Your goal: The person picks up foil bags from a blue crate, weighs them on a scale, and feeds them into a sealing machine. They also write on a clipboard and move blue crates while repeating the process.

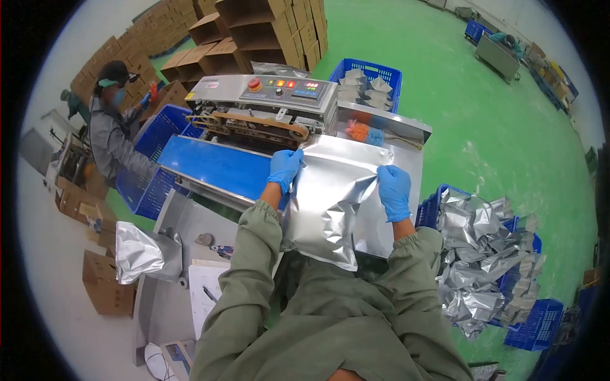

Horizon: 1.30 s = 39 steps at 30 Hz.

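Note:
A large silver foil bag [327, 209] hangs upright between my hands, its flat top edge toward the machine. My left hand [284, 169], in a blue glove, pinches the bag's left upper edge. On the right side, my gloved right hand [394, 190] grips the opposite upper edge. Just beyond the bag stands a band sealing machine [267, 95] with a lit control panel and a red knob. The bag's top left corner lies right at the end of the machine's sealing band. Beside my left hand runs the blue conveyor belt [216, 166].
Blue crates of foil bags stand to the right [486, 254] and behind the machine [365, 86]. An orange and blue brush [365, 132] lies on the metal table. Left are another foil bag [147, 253], papers with a pen [206, 292], and a person [114, 120] beside a blue crate.

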Each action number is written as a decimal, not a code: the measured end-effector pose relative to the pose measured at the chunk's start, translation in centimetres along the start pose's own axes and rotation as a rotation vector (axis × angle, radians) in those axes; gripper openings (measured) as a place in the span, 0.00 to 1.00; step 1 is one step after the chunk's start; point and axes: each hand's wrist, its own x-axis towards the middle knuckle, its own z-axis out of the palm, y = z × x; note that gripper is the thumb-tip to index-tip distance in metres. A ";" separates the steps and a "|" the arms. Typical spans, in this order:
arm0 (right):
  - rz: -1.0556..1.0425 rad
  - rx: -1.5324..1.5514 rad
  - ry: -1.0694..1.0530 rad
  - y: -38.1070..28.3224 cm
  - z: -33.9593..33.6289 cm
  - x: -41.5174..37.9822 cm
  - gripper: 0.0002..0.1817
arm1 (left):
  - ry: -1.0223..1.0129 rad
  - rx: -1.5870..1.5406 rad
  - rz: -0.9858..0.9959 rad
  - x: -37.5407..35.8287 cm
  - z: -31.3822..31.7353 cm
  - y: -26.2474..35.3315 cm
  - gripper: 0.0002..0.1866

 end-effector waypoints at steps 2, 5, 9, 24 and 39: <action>-0.007 -0.012 -0.052 -0.6 1.2 0.2 0.15 | -0.010 -0.010 0.012 1.3 -1.0 -0.7 0.21; -0.028 -0.024 -0.085 -0.7 3.6 0.6 0.16 | -0.015 -0.030 0.016 3.9 -2.8 -2.9 0.19; -0.035 0.032 -0.161 -1.0 7.0 0.6 0.16 | 0.020 0.205 0.029 5.3 -6.2 -4.0 0.22; -0.142 0.051 0.090 4.2 -4.2 -5.5 0.11 | 0.237 0.093 0.552 -9.3 -4.3 6.2 0.12; -0.039 -0.922 0.608 22.9 -43.3 -11.3 0.10 | 0.061 0.084 0.733 -11.8 4.0 8.4 0.08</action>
